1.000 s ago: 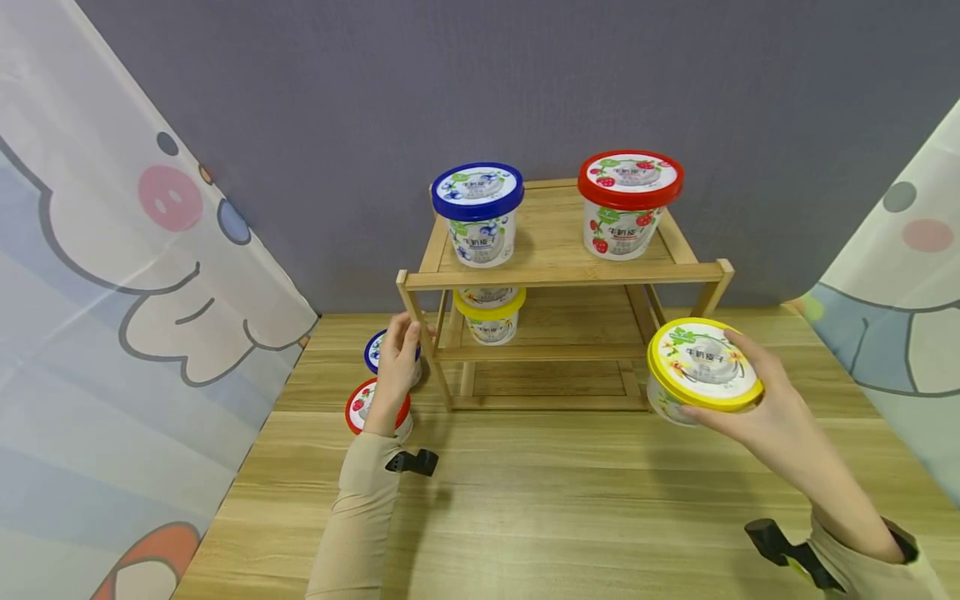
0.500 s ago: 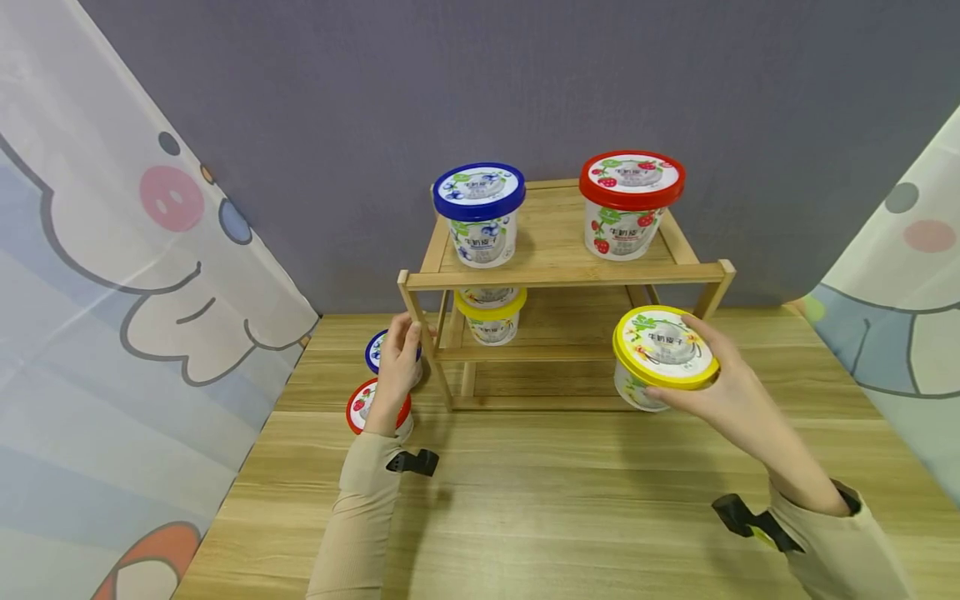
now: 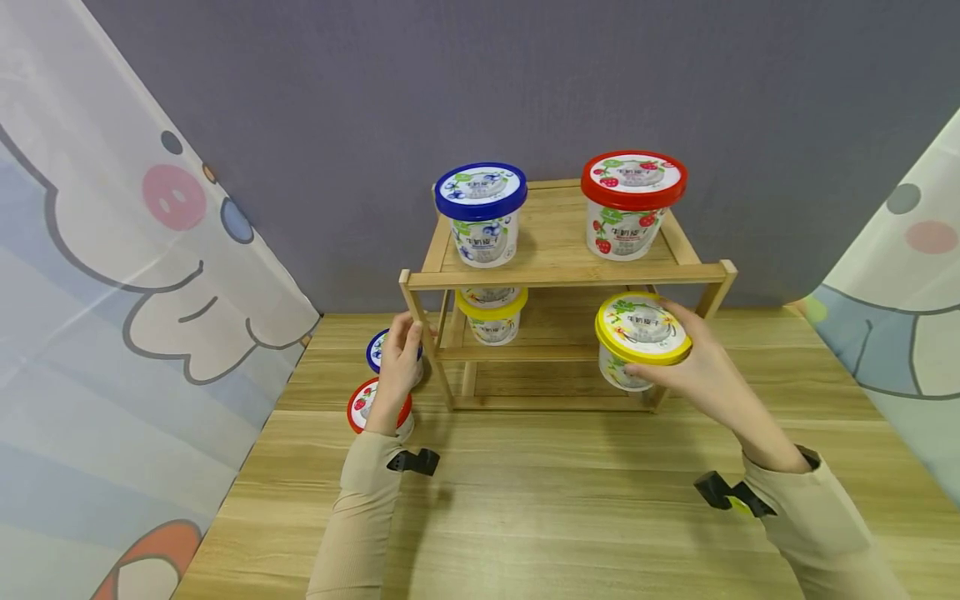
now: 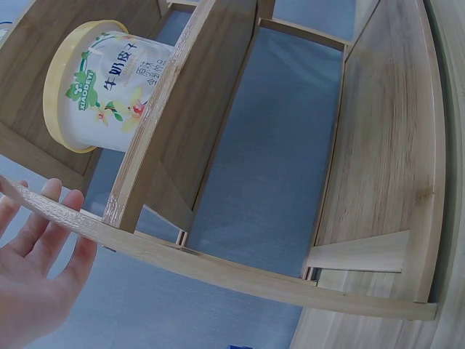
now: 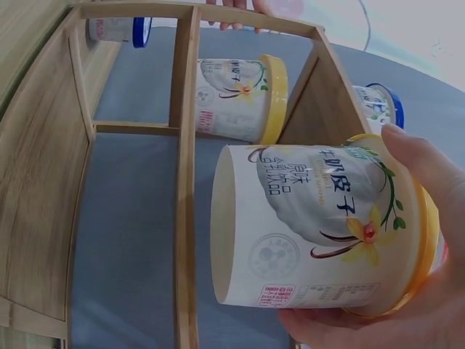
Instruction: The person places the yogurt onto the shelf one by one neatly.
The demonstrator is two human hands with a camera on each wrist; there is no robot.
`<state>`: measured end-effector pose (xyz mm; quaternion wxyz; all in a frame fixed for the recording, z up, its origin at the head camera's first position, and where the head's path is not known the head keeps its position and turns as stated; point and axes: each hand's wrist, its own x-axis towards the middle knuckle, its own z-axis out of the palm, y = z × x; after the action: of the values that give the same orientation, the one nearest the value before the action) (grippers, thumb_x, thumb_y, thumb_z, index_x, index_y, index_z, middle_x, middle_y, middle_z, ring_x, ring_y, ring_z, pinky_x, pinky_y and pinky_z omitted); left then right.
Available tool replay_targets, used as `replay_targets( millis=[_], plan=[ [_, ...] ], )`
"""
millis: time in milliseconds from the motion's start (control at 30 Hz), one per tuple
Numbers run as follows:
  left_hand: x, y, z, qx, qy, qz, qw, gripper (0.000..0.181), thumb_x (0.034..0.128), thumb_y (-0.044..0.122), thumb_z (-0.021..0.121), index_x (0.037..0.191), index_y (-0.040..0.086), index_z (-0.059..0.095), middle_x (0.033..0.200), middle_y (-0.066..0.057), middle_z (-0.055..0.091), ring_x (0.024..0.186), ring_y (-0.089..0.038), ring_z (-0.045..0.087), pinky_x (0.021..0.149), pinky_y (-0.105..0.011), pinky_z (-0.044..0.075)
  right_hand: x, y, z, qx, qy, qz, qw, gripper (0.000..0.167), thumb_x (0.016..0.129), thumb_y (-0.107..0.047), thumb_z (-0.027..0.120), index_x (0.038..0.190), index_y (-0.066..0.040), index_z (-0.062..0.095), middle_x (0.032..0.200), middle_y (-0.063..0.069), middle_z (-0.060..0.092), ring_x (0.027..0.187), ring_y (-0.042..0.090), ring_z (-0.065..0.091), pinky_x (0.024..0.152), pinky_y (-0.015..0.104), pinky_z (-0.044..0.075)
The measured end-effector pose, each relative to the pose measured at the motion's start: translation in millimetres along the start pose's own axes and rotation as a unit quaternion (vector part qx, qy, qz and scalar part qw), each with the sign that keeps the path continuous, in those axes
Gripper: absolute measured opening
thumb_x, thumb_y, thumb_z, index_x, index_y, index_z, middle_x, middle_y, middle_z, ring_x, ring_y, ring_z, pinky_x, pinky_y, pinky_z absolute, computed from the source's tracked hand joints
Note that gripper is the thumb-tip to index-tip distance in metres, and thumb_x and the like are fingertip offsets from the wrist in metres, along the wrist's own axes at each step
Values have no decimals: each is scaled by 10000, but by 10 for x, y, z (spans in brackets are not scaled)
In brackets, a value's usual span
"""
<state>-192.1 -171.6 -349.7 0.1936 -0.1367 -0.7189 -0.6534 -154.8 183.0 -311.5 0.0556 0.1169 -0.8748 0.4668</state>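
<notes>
My right hand (image 3: 693,358) grips a yellow-lidded tub (image 3: 643,329) round its lid, in front of the right part of the wooden rack's middle shelf. In the right wrist view that tub (image 5: 320,225) is tilted beside the rack's edge. My left hand (image 3: 400,354) touches the rack's left front post (image 3: 424,333); in the left wrist view its fingers (image 4: 51,225) rest at the wooden post with the palm facing it. Another yellow-lidded tub (image 3: 491,317) stands on the middle shelf at the left.
On the top shelf (image 3: 551,237) stand a blue-lidded tub (image 3: 482,212) at left and a red-lidded tub (image 3: 632,204) at right. Left of the rack, a blue-lidded tub (image 3: 375,350) and a red-lidded tub (image 3: 363,404) stand on the table (image 3: 540,500), partly behind my left hand.
My right hand has moved left and slightly up with the yellow-lidded tub, from beside the rack's right side to the front of its middle shelf. My left hand has stayed at the post.
</notes>
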Motion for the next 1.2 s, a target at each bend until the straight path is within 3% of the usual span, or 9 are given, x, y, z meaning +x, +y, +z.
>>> replay_targets(
  millis=[133, 200, 400, 567, 767, 1000, 1200],
  plan=[
    [-4, 10, 5, 41, 28, -32, 10000, 232, 946, -8, 331, 1112, -145, 418, 846, -142, 583, 882, -408, 510, 792, -240, 430, 74, 7, 26, 36, 38, -192, 9998, 903, 711, -203, 751, 1390, -7, 189, 1282, 243, 327, 1117, 373, 380, 835, 506, 366],
    [-5, 8, 6, 39, 43, -57, 10000, 229, 946, -7, 332, 1109, -142, 419, 849, -200, 558, 886, -415, 507, 794, -242, 431, 100, 7, 35, 25, 47, -185, 9998, 901, 715, -217, 748, 1388, -1, 188, 1285, 251, 317, 1121, 384, 374, 843, 522, 361],
    [10, -78, -14, -62, 10, -35, 10000, 219, 944, -17, 325, 1107, -131, 418, 800, 96, 566, 886, -436, 492, 785, -233, 432, 174, 24, 51, -9, -14, -63, 10000, 908, 723, -262, 738, 1388, -5, 176, 1283, 249, 315, 1114, 379, 381, 835, 497, 374],
    [34, -230, -52, -79, 0, 0, 10000, 230, 948, 20, 344, 1123, -96, 437, 822, 21, 584, 891, -424, 502, 790, -242, 432, 245, 21, 43, 15, -82, -142, 9999, 878, 742, -239, 723, 1385, -4, 173, 1253, 241, 361, 1077, 359, 427, 794, 424, 408],
    [31, -264, -59, -30, 13, 125, 9999, 267, 956, 93, 361, 1126, -101, 430, 856, -89, 589, 871, -328, 541, 786, -231, 437, 358, 10, 39, 136, -83, -355, 9992, 804, 740, -189, 726, 1365, -38, 242, 1236, 187, 407, 1053, 308, 460, 778, 370, 422],
    [34, -253, -58, -61, 5, 26, 10000, 252, 954, 74, 354, 1123, -96, 432, 848, -27, 593, 861, -249, 555, 794, -232, 432, 489, 54, 56, 226, -104, -698, 9972, 767, 734, -135, 726, 1347, -37, 275, 1212, 170, 435, 1026, 270, 471, 719, 191, 415],
    [11, -105, -29, -47, -3, -143, 9999, 225, 951, 14, 330, 1116, -105, 424, 806, 130, 576, 871, -265, 548, 805, -234, 424, 562, 72, 69, 332, -123, -553, 9978, 764, 744, -164, 721, 1347, -43, 268, 1223, 161, 438, 1054, 264, 463, 791, 303, 412]
  ],
)
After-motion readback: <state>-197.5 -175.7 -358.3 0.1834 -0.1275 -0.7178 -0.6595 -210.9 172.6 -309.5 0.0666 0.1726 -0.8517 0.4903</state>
